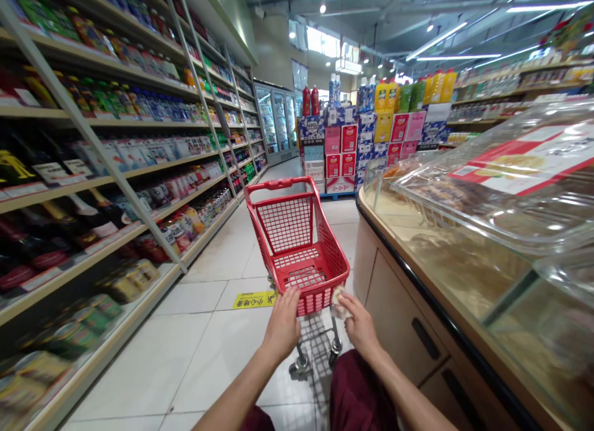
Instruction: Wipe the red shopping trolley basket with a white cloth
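A red plastic shopping cart (331, 248) with a lattice basket stands in front of me on the tiled floor. Its basket holds nothing. My left hand (284, 323) is at the near left corner of the basket, fingers bent over the rim. At the near right corner, my right hand (362, 329) pinches a crumpled white cloth or tissue (341, 302), which touches the basket's edge. The cart's metal legs and casters (301, 364) show between my forearms.
Shelves of bottles and cans (139, 171) line the left side. A counter (399, 295) with clear plastic food boxes (487, 183) stands close on the right. Farther ahead are stacked drink cartons (341, 159) and glass-door fridges (273, 119). A yellow floor sticker (253, 300) lies left of the cart.
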Demonstrator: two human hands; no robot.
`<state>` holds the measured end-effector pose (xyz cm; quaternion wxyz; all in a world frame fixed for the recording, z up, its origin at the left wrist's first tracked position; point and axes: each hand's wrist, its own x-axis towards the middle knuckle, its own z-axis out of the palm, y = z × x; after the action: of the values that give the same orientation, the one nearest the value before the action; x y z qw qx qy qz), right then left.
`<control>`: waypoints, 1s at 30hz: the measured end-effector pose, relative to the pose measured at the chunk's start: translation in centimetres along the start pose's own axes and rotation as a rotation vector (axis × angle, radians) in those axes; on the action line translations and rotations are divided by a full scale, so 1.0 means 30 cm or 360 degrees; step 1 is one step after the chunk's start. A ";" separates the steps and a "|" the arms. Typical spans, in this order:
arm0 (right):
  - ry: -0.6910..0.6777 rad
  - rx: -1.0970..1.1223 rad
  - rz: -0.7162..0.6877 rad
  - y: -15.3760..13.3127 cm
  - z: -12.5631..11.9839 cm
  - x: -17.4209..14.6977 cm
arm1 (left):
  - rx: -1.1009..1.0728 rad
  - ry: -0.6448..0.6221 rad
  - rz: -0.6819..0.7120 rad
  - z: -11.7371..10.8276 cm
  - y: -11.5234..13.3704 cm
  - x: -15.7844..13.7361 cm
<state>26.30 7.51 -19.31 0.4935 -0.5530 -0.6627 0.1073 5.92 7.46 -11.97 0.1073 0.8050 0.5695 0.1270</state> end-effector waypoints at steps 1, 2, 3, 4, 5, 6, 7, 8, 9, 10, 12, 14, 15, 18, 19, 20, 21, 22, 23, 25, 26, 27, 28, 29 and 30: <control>0.0011 0.0078 -0.0022 -0.025 -0.011 -0.015 | -0.0207 0.0035 0.0051 0.016 0.019 -0.012; 0.0009 0.0156 -0.0045 -0.053 -0.026 -0.025 | -0.0438 0.0055 0.0080 0.034 0.043 -0.022; -0.0010 0.0228 -0.0062 -0.083 -0.042 -0.029 | -0.0692 0.0057 0.0071 0.055 0.071 -0.028; -0.0031 0.0284 -0.0075 -0.111 -0.056 -0.029 | -0.0968 0.0035 0.0009 0.076 0.102 -0.030; -0.0028 0.0317 -0.0076 -0.136 -0.066 -0.025 | -0.1277 -0.0010 -0.0112 0.096 0.131 -0.029; 0.0002 0.0322 -0.0068 -0.156 -0.072 -0.021 | -0.1587 -0.0071 -0.0263 0.114 0.159 -0.024; 0.0051 0.0300 -0.0051 -0.170 -0.072 -0.018 | -0.1862 -0.0130 -0.0414 0.130 0.182 -0.017; 0.0094 0.0251 -0.0041 -0.180 -0.068 -0.020 | -0.2075 -0.0174 -0.0540 0.141 0.199 -0.010; 0.0103 0.0182 -0.0046 -0.185 -0.061 -0.028 | -0.2221 -0.0203 -0.0634 0.148 0.211 -0.004; 0.0059 0.0103 -0.0073 -0.187 -0.052 -0.042 | -0.2303 -0.0221 -0.0687 0.152 0.217 0.000; -0.0145 -0.0052 -0.0178 -0.185 -0.034 -0.087 | -0.2337 -0.0276 -0.0717 0.150 0.214 0.000; -0.0316 -0.0167 -0.0277 -0.175 -0.019 -0.135 | -0.2325 -0.0377 -0.0773 0.143 0.201 -0.010; -0.0352 -0.0201 -0.0328 -0.166 -0.016 -0.151 | -0.2293 -0.0426 -0.0797 0.139 0.192 -0.016; -0.0329 -0.0226 -0.0533 -0.123 -0.022 -0.131 | -0.2123 -0.0497 -0.0823 0.124 0.166 -0.025; -0.0256 -0.0230 -0.0568 -0.105 -0.028 -0.098 | -0.2044 -0.0492 -0.0816 0.118 0.157 -0.021; -0.0136 -0.0240 -0.0553 -0.085 -0.033 -0.054 | -0.1953 -0.0465 -0.0801 0.110 0.149 -0.014; 0.0019 -0.0256 -0.0485 -0.064 -0.036 -0.006 | -0.1852 -0.0410 -0.0776 0.100 0.141 -0.003; 0.0184 -0.0275 -0.0382 -0.042 -0.035 0.040 | -0.1746 -0.0333 -0.0740 0.087 0.132 0.009; 0.0325 -0.0289 -0.0277 -0.018 -0.029 0.079 | -0.1636 -0.0240 -0.0694 0.073 0.121 0.023; 0.0431 -0.0294 -0.0115 0.032 0.002 0.112 | -0.1434 -0.0052 -0.0580 0.038 0.097 0.047; 0.0380 -0.0287 -0.0067 0.056 0.023 0.103 | -0.1367 0.0027 -0.0522 0.020 0.081 0.056; 0.0268 -0.0278 -0.0041 0.079 0.045 0.080 | -0.1281 0.0090 -0.0463 0.001 0.065 0.063; 0.0125 -0.0270 -0.0035 0.097 0.065 0.049 | -0.1143 0.0133 -0.0408 -0.015 0.047 0.067; -0.0010 -0.0261 -0.0043 0.111 0.079 0.017 | -0.0947 0.0147 -0.0360 -0.028 0.029 0.068; -0.0100 -0.0255 -0.0059 0.117 0.087 -0.010 | -0.0704 0.0124 -0.0315 -0.039 0.012 0.067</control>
<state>26.47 9.59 -23.16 0.4286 -0.5747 -0.6944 0.0621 6.50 9.28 -10.60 0.2709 0.6967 0.6076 0.2684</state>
